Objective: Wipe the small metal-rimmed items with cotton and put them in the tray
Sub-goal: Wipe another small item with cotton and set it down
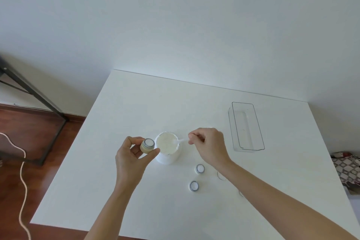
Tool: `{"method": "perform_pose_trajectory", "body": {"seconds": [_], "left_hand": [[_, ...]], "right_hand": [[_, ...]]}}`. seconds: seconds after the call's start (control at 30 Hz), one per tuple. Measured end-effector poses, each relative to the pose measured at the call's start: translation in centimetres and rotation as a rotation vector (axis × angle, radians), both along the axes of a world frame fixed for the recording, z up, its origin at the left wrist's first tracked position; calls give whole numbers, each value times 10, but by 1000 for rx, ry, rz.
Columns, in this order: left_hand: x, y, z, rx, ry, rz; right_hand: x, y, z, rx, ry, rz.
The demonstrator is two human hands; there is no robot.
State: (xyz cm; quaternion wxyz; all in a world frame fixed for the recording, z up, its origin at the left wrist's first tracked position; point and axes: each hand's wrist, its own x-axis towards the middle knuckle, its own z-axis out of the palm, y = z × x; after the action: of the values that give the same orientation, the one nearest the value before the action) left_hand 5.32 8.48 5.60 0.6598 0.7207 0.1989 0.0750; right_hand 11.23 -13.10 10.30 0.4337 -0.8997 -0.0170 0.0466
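From the head view, the left hand (pixel 134 154) pinches a small metal-rimmed jar (pixel 147 145) between thumb and fingertips, tipped so its round, grey-ringed top faces up toward the camera, probably to offer that face for wiping. Its body looks pale cream and smooth. The right hand (pixel 208 146) is closed on a thin white cotton swab (pixel 182 140), whose tip reaches over the rim of a white cylindrical tub (pixel 167 149); I judge the swab is being drawn from or dipped in it. The tub's top looks matt and fibrous at the edge. Two more metal-rimmed items (pixel 199 168) (pixel 194 186) lie flat on the smooth white desk (pixel 136 103) just near the right forearm, within easy reach. The clear plastic tray (pixel 247 126), long and rectangular with rounded corners, stands well apart to the right and appears empty, so no item is yet put away.
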Motion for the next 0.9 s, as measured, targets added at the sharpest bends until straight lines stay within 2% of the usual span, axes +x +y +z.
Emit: {"method": "perform_pose_trajectory", "body": {"seconds": [0.07,0.13,0.3,0.4,0.57,0.7,0.9], "left_hand": [[-1,-2,0,-4,5,-6],[-2,-3,0,-14,11,-8],[-5,-2,1,-28,21,-3],[-4,-3,3,-39,22,-6],[0,-5,8,-78,24,-22],[3,-9,12,-114,41,-56],[10,-19,21,-150,59,-119]], "right_hand": [[3,9,-8,60,195,-103],[2,11,-15,66,277,-150],[0,-1,-17,-14,209,-137],[2,-13,-13,31,213,-156],[11,-45,-21,198,260,-412],[20,-60,-45,230,335,-602],[27,-53,-76,189,368,-641]]}}
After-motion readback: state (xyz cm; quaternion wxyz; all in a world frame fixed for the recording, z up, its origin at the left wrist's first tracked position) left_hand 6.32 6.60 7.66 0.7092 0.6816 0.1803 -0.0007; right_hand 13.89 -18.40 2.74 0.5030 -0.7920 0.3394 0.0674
